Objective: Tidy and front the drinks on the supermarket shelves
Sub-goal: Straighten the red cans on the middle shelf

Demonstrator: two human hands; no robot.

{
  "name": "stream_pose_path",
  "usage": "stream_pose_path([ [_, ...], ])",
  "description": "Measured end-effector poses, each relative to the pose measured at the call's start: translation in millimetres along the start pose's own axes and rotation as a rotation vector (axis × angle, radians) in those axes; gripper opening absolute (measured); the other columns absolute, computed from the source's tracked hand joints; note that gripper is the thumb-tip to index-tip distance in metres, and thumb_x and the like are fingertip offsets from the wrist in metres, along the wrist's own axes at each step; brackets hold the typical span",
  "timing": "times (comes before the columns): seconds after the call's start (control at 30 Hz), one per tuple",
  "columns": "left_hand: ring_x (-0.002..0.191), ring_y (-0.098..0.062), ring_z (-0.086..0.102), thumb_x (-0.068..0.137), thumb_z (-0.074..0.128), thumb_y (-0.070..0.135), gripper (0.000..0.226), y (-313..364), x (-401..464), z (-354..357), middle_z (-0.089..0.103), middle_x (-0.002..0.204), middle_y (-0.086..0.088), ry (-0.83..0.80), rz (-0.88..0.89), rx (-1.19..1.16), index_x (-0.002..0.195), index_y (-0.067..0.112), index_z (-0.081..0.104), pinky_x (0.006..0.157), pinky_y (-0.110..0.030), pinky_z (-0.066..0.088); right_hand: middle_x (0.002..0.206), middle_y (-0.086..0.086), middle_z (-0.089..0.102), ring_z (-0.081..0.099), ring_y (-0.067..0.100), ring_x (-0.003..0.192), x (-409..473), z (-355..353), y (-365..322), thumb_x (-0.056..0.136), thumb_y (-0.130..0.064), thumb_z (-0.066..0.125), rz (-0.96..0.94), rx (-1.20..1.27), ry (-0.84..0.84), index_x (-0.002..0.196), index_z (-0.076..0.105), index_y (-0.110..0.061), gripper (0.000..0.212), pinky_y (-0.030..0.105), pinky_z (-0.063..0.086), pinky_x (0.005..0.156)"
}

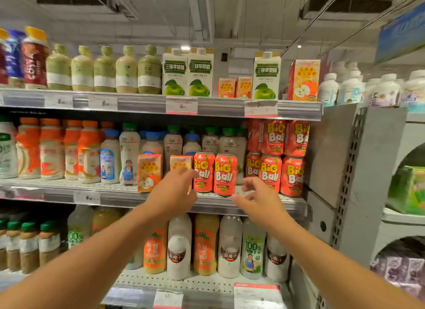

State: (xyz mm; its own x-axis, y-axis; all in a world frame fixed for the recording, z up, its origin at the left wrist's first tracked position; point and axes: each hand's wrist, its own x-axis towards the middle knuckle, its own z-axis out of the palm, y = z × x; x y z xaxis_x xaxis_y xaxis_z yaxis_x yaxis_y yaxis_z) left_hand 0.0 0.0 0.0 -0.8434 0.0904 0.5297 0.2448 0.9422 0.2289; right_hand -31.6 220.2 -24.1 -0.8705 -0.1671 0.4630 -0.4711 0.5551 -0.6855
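Two red "Big Ball" cans (215, 173) stand at the front edge of the middle shelf (115, 197). More of these cans (279, 157) are stacked two high to their right. Two small orange juice cartons (149, 172) stand left of the cans. My left hand (176, 191) reaches in front of the right-hand carton (180, 162), fingers out toward the left can; whether it touches is unclear. My right hand (257, 197) hovers below and right of the two cans with fingers spread, holding nothing.
The top shelf holds green bottles (104, 69), apple cartons (187, 73) and orange cartons. White and orange bottles (69, 150) fill the middle shelf's left. The lower shelf holds white and orange bottles (204, 244). A grey shelf end panel (358, 170) stands at right.
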Motion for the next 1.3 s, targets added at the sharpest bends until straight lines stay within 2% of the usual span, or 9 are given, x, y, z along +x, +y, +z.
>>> stream_pose_path([
  [0.1, 0.126, -0.024, 0.043, 0.089, 0.060, 0.028, 0.054, -10.1, 38.4, -7.1, 0.044, 0.140, -0.004, 0.146, 0.050, 0.133, 0.139, 0.023, 0.041, 0.098, -0.039, 0.044, 0.108, -0.021, 0.051, 0.055, 0.004, 0.098, 29.0, 7.3, -8.0, 0.084, -0.045, 0.071, 0.014, -0.005, 0.071, 0.135, 0.043, -0.025, 0.061, 0.028, 0.048, 0.081],
  [0.2, 0.133, -0.027, 0.037, 0.087, 0.062, 0.036, 0.065, -18.2, 68.9, -4.6, 0.037, 0.147, -0.004, 0.096, 0.073, 0.218, 0.144, 0.023, 0.034, 0.105, -0.045, 0.038, 0.091, -0.033, 0.037, 0.046, -0.010, 0.079, 51.2, 20.7, -11.9, 0.082, -0.042, 0.075, 0.038, -0.005, 0.109, 0.135, 0.041, -0.026, 0.065, 0.013, 0.038, 0.067],
  [0.3, 0.139, -0.027, 0.029, 0.086, 0.063, 0.042, 0.071, -30.0, 90.8, 4.8, 0.032, 0.152, -0.002, 0.047, 0.104, 0.223, 0.147, 0.027, 0.029, 0.111, -0.051, 0.029, 0.089, -0.033, 0.038, 0.041, -0.017, 0.073, 64.3, 34.3, -11.9, 0.079, -0.041, 0.078, 0.069, -0.009, 0.150, 0.133, 0.042, -0.029, 0.066, 0.007, 0.032, 0.056],
  [0.5, 0.143, -0.027, 0.020, 0.087, 0.056, 0.052, 0.071, -46.3, 112.2, 20.2, 0.026, 0.155, -0.001, 0.034, 0.196, 0.255, 0.148, 0.035, 0.025, 0.114, -0.053, 0.016, 0.091, -0.031, 0.036, 0.042, -0.009, 0.077, 75.0, 51.7, -6.8, 0.076, -0.048, 0.078, 0.119, -0.033, 0.200, 0.142, 0.030, -0.032, 0.083, 0.010, 0.031, 0.061],
  [0.73, 0.134, -0.029, 0.035, 0.083, 0.055, 0.063, 0.063, -46.9, 122.6, 25.5, 0.046, 0.141, -0.003, 0.040, 0.185, 0.269, 0.135, 0.035, 0.033, 0.110, -0.053, 0.022, 0.105, -0.017, 0.047, 0.050, 0.007, 0.091, 89.5, 54.9, -0.3, 0.074, -0.054, 0.077, 0.120, -0.051, 0.188, 0.148, 0.019, -0.032, 0.096, 0.022, 0.042, 0.070],
  [0.83, 0.126, -0.028, 0.041, 0.082, 0.054, 0.066, 0.060, -43.2, 129.3, 32.9, 0.055, 0.128, -0.001, 0.052, 0.150, 0.233, 0.127, 0.031, 0.033, 0.106, -0.051, 0.026, 0.104, -0.017, 0.051, 0.054, 0.008, 0.091, 91.2, 54.7, 6.3, 0.074, -0.052, 0.079, 0.089, -0.061, 0.185, 0.145, 0.020, -0.033, 0.094, 0.022, 0.044, 0.067],
  [1.03, 0.110, -0.027, 0.048, 0.075, 0.055, 0.068, 0.062, -40.6, 143.1, 46.2, 0.061, 0.107, 0.001, 0.074, 0.041, 0.216, 0.116, 0.028, 0.031, 0.097, -0.049, 0.032, 0.104, -0.018, 0.061, 0.062, 0.005, 0.093, 98.0, 41.6, 24.8, 0.075, -0.045, 0.077, 0.036, -0.027, 0.126, 0.138, 0.025, -0.038, 0.082, 0.034, 0.057, 0.081],
  [1.17, 0.115, -0.030, 0.048, 0.074, 0.055, 0.067, 0.078, -38.5, 150.9, 48.1, 0.060, 0.111, -0.002, 0.027, 0.011, 0.212, 0.133, 0.024, 0.027, 0.099, -0.049, 0.031, 0.105, -0.019, 0.063, 0.063, -0.002, 0.091, 98.7, 20.3, 41.8, 0.073, -0.042, 0.079, 0.054, 0.042, 0.080, 0.139, 0.030, -0.039, 0.082, 0.022, 0.055, 0.075],
  [1.3, 0.096, -0.021, 0.046, 0.075, 0.053, 0.067, 0.057, -39.0, 152.4, 47.6, 0.054, 0.097, 0.004, 0.001, 0.020, 0.227, 0.115, 0.027, 0.048, 0.092, -0.046, 0.031, 0.097, -0.017, 0.068, 0.065, -0.006, 0.082, 99.7, 6.4, 52.2, 0.077, -0.032, 0.078, 0.080, 0.104, 0.059, 0.141, 0.033, -0.034, 0.077, 0.015, 0.054, 0.067],
])
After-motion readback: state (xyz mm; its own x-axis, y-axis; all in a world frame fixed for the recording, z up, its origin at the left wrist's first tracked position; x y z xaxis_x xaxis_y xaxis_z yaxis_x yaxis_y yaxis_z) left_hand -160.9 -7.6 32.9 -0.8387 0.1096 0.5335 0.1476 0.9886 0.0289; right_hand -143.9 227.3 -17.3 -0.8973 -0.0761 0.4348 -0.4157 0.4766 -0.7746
